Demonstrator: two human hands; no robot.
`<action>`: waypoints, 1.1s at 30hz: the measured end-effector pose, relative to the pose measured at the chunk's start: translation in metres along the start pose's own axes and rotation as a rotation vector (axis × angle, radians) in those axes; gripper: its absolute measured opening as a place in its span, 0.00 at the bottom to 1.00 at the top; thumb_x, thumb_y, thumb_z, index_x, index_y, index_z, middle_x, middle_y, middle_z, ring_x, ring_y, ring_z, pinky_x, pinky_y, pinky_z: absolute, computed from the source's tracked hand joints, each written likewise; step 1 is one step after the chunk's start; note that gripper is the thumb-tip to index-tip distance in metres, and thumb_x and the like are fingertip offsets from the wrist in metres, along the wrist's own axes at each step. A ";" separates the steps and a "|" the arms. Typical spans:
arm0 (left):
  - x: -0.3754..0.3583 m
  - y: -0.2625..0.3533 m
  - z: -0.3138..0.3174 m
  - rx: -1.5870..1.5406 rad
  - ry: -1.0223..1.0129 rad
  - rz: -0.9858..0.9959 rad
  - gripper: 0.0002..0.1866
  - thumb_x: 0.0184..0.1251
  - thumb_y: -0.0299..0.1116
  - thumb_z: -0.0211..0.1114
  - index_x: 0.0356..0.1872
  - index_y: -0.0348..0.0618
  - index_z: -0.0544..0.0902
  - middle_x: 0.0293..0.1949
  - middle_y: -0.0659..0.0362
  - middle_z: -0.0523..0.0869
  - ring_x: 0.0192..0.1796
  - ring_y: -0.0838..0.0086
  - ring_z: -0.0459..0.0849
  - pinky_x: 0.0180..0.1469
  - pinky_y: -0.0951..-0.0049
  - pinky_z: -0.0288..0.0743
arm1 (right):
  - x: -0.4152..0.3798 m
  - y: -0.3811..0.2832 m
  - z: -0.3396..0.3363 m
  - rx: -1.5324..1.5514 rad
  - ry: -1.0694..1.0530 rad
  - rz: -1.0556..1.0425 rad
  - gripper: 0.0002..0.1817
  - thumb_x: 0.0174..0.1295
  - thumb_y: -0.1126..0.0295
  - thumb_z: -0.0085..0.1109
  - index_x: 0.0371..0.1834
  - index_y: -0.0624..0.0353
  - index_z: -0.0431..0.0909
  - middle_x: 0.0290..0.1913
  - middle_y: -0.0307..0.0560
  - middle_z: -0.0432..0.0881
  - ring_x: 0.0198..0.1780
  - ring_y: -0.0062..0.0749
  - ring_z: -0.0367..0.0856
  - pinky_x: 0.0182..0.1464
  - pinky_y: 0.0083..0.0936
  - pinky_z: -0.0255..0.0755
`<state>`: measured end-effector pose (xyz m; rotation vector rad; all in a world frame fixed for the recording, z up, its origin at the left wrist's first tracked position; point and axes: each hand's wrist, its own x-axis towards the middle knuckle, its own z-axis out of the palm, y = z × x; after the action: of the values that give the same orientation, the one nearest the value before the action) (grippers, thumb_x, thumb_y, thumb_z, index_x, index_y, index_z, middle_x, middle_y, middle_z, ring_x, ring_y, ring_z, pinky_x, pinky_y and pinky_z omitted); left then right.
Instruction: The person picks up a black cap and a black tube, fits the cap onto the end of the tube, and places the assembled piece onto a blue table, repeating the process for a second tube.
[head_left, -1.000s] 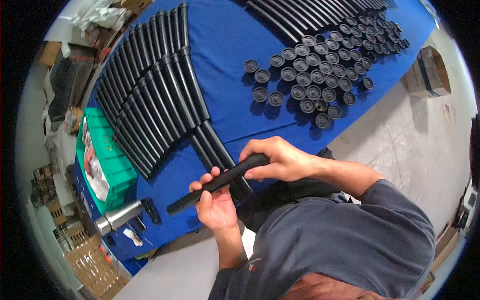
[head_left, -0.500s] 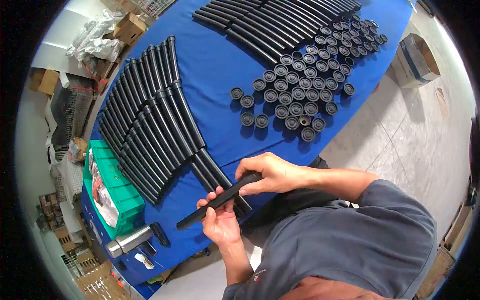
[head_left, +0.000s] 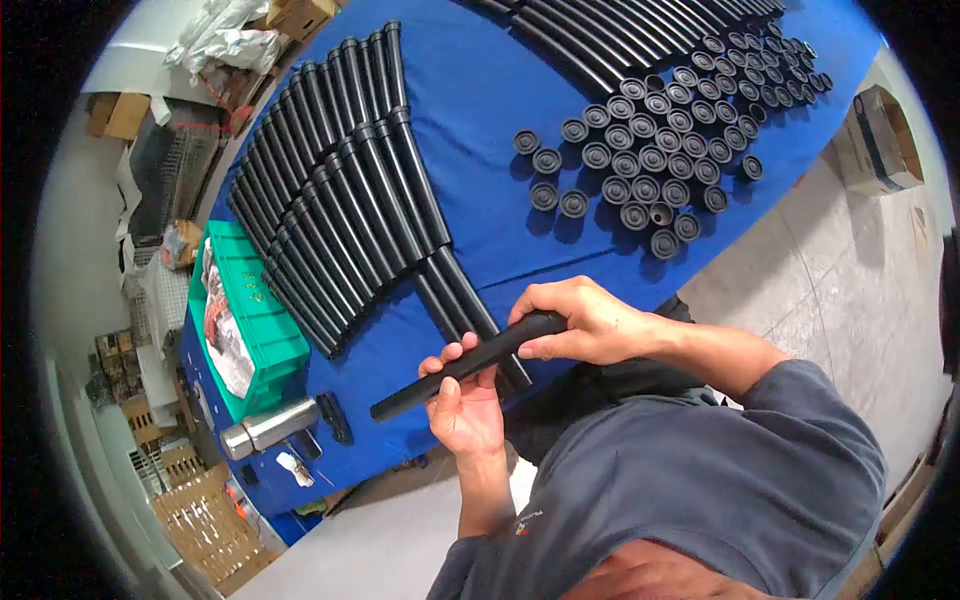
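Note:
Both hands hold one black tube [head_left: 410,396], tilted over the near edge of the blue-covered table. My left hand [head_left: 470,412] is palm up, fingers and thumb closed around the tube's middle. At the upper right end, my right hand [head_left: 590,325] grips it from above, thumb on the near side and fingers over the far side; that end is partly hidden. Just beyond the hands lie a few loose black tubes [head_left: 448,300]. Farther left, many more capped black tubes [head_left: 350,190] lie side by side in two overlapping rows.
Many round black caps [head_left: 645,190] are spread at the right, below another row of tubes [head_left: 600,35]. A green crate [head_left: 275,345] stands at the left edge, with a metal flask [head_left: 270,428] and a black object [head_left: 335,418] beside it. A cardboard box [head_left: 880,145] is on the floor.
The camera view has shifted, so the table and its things appear farther right and higher. Both hands keep hold of the tube, with little change in grip.

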<state>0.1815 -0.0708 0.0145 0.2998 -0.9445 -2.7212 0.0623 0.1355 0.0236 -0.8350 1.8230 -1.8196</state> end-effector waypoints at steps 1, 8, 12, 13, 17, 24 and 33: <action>0.000 0.000 0.003 0.014 0.014 0.002 0.13 0.74 0.27 0.65 0.57 0.46 0.80 0.62 0.47 0.84 0.70 0.52 0.80 0.70 0.43 0.80 | 0.000 0.001 0.000 0.000 0.008 -0.021 0.17 0.64 0.64 0.73 0.48 0.62 0.82 0.30 0.48 0.83 0.32 0.37 0.84 0.35 0.34 0.74; 0.004 0.005 -0.011 -0.058 0.046 -0.053 0.14 0.77 0.28 0.62 0.59 0.43 0.80 0.60 0.47 0.87 0.69 0.51 0.82 0.70 0.42 0.79 | 0.000 -0.012 0.000 -0.054 -0.014 -0.088 0.21 0.61 0.65 0.74 0.53 0.62 0.79 0.41 0.53 0.83 0.41 0.44 0.85 0.42 0.37 0.78; 0.004 0.008 -0.010 -0.075 -0.015 -0.061 0.14 0.75 0.24 0.61 0.59 0.43 0.80 0.60 0.46 0.87 0.68 0.50 0.82 0.70 0.41 0.79 | -0.002 -0.004 -0.001 0.040 -0.042 0.027 0.18 0.63 0.64 0.72 0.51 0.61 0.80 0.36 0.50 0.85 0.37 0.38 0.86 0.38 0.35 0.77; 0.003 0.006 -0.009 -0.073 -0.007 -0.049 0.14 0.75 0.24 0.61 0.58 0.43 0.80 0.60 0.46 0.86 0.68 0.50 0.82 0.70 0.41 0.80 | -0.002 -0.005 0.000 0.054 -0.056 0.040 0.18 0.64 0.64 0.72 0.51 0.61 0.80 0.35 0.50 0.85 0.36 0.38 0.86 0.37 0.35 0.77; 0.002 0.001 -0.008 -0.060 -0.015 -0.015 0.13 0.76 0.25 0.61 0.58 0.43 0.79 0.61 0.46 0.86 0.69 0.51 0.81 0.69 0.42 0.80 | -0.004 -0.010 0.002 0.056 -0.040 -0.002 0.16 0.65 0.64 0.71 0.49 0.62 0.81 0.31 0.50 0.85 0.32 0.40 0.86 0.35 0.37 0.76; -0.001 0.001 0.012 -0.057 0.071 -0.056 0.13 0.77 0.27 0.60 0.58 0.43 0.79 0.61 0.47 0.86 0.70 0.51 0.80 0.70 0.44 0.81 | -0.001 0.003 0.009 -0.085 0.030 -0.231 0.19 0.63 0.63 0.72 0.51 0.62 0.80 0.31 0.52 0.83 0.33 0.47 0.85 0.37 0.39 0.76; 0.004 0.007 -0.004 -0.040 -0.026 -0.072 0.18 0.70 0.24 0.62 0.60 0.45 0.78 0.61 0.45 0.86 0.70 0.49 0.80 0.71 0.41 0.77 | -0.002 -0.015 -0.004 0.152 -0.174 0.293 0.25 0.65 0.57 0.73 0.56 0.64 0.80 0.38 0.51 0.89 0.40 0.32 0.90 0.41 0.31 0.82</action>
<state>0.1799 -0.0797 0.0152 0.2966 -0.9015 -2.8118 0.0627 0.1399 0.0387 -0.6131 1.5820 -1.6223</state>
